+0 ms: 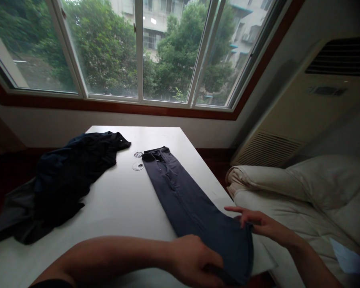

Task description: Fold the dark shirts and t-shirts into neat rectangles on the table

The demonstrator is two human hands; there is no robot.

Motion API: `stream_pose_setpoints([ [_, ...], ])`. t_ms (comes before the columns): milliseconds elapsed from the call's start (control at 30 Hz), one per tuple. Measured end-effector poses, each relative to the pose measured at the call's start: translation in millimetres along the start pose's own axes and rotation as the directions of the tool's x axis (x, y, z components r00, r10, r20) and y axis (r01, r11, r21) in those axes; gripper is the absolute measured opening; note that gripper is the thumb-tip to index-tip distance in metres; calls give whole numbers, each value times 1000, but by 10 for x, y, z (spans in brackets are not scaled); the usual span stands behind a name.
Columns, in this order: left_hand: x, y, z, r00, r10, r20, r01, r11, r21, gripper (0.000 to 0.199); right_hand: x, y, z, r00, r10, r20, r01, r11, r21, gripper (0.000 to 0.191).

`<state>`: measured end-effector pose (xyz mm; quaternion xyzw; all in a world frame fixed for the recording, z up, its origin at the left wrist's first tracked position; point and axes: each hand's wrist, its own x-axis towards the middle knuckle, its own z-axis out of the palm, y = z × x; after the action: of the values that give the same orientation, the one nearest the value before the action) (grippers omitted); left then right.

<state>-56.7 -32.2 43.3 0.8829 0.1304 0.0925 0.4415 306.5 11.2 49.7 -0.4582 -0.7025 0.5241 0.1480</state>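
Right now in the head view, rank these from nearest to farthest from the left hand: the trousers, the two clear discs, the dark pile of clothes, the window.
1. Trousers: under the left hand, at the hem end.
2. Dark pile of clothes: left side of the table.
3. Clear discs: mid-table, beside the waistband.
4. Window: beyond the table's far edge.

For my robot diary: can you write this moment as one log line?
left hand: grips trousers hem | right hand: touches hem | dark garment: heaped on table
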Motion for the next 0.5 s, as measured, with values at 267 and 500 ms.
stream_pose_setpoints([
  [267,-295,81,-681,991,-66,-117,-33,725,-688,42,456,-513,-167,927,-337,-162,342,940,3,38],
  [500,-386,-508,-1584,664,-339,-666,-243,744,-622,36,1751,-930,-153,878,-305,-369,382,911,154,38],
])
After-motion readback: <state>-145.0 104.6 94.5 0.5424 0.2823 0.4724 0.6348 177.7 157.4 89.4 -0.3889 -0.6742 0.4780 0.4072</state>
